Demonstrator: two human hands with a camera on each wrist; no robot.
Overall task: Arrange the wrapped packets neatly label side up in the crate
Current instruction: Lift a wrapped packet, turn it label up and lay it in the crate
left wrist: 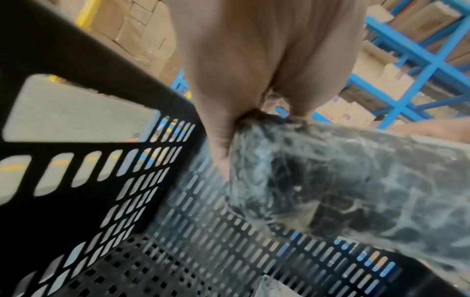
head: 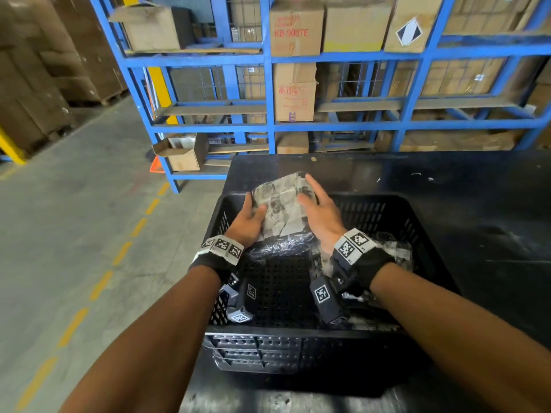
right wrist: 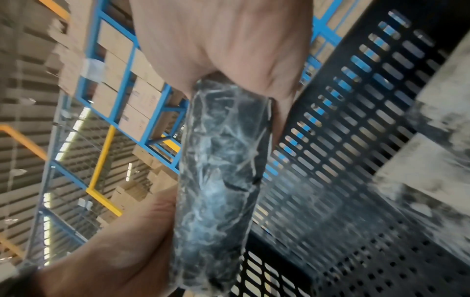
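A plastic-wrapped packet, grey and crinkled on its upper face, is held tilted over the far left part of the black perforated crate. My left hand grips its left edge with the thumb on top. My right hand grips its right edge, fingers spread across the top. The left wrist view shows the left hand clamped on the packet above the crate floor. In the right wrist view the right hand pinches the packet's dark edge. Whether a label faces up is unclear.
Another wrapped packet lies in the crate at the right, seen also as the packet by the slotted wall. Clear crumpled wrap lies under the held packet. The crate stands on a black table. Blue racking with cartons stands behind.
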